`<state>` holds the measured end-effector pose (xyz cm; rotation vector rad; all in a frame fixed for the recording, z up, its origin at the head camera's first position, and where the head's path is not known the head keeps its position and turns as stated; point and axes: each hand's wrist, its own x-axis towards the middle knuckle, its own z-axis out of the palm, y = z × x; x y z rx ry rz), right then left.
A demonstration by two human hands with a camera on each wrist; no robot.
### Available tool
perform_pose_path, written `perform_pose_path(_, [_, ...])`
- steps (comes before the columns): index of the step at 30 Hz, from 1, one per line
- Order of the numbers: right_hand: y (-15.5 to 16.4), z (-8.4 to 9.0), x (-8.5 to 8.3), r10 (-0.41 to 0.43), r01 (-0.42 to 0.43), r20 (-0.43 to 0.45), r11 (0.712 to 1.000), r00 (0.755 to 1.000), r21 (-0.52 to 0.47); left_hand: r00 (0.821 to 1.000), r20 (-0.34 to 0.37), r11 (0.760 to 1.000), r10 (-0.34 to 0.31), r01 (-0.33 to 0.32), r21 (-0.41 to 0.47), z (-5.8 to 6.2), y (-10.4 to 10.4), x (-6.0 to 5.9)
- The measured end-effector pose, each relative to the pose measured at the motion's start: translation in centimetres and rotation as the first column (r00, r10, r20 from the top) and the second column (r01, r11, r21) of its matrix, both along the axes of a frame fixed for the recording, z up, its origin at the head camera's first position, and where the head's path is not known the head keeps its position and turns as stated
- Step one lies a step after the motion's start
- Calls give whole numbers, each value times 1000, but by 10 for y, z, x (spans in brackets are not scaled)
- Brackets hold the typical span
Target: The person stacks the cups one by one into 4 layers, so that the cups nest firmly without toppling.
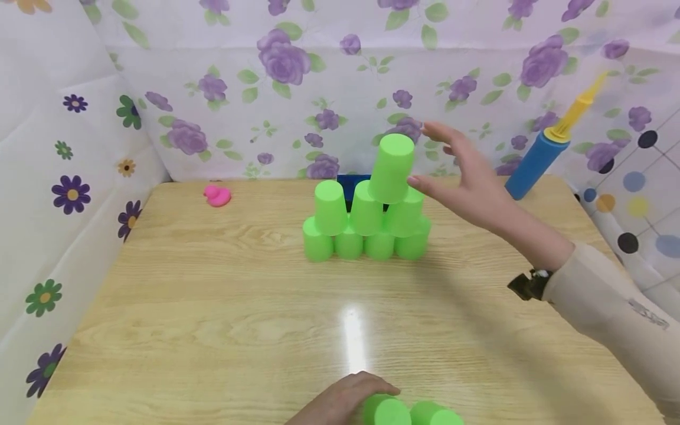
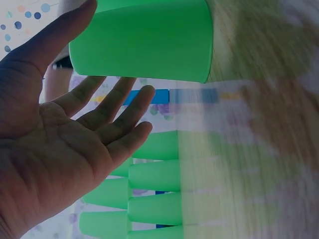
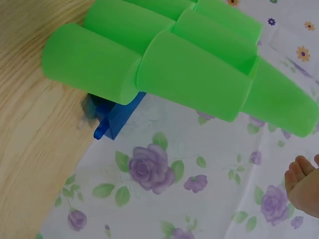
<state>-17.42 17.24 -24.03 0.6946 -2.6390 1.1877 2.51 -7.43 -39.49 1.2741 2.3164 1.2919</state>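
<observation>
Bright green upside-down cups stand in a stepped stack: a bottom row of several cups [image 1: 317, 241], a second row of three cups [image 1: 330, 208], and a single top cup [image 1: 393, 165] towards the right. Beside that top cup my right hand [image 1: 467, 183] is spread, thumb near the cup's side; in the right wrist view the hand [image 3: 305, 186] is apart from it. My left hand [image 1: 345, 398] is at the near edge by a green cup [image 1: 390, 410]. In the left wrist view its thumb and loosely extended fingers lie around this cup [image 2: 144, 45]. Another green cup [image 1: 435, 415] stands alongside.
Behind the stack sits a blue object [image 3: 119, 117], mostly hidden. A pink rubber duck [image 1: 217, 195] is at the back left of the wooden table [image 1: 212, 319]. A blue and yellow hand pump [image 1: 547, 144] stands at the back right. Flowered cloth [image 1: 223, 47] hangs behind.
</observation>
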Motion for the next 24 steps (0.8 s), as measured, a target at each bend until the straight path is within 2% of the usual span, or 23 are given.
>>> perform_pose_path(3, [9,2,18,-14,16,-96,1000,995,14,999,33,1000,15,-15,-3,0,1,2])
perform_pose_path(6, [18,1,36,-20,22,-200,1000,980,9,998,54,1000,12,-13,10,0,3,1])
perform_pose_path(9, [26,-1,54,6,-11,-263,1000,965,-17,997,82,1000,4,-6,28,0,5,0])
perform_pose_path(12, [31,-6,72,23,-34,-291,999,956,-32,992,129,1000,3,-6,20,0,6,-1])
perform_pose_path(16, [34,-13,93,35,-46,-288,998,957,-30,984,176,1000,12,-13,8,-1,5,0])
perform_pose_path(20, [37,-21,112,57,-68,-255,997,965,-35,988,150,998,36,-44,48,0,0,0])
perform_pose_path(22, [38,-27,120,60,-72,-248,997,967,-40,990,133,996,56,-65,65,3,-3,-2])
perform_pose_path(24, [39,-36,130,46,-56,-212,998,976,-41,982,169,993,87,-98,60,10,-7,-3])
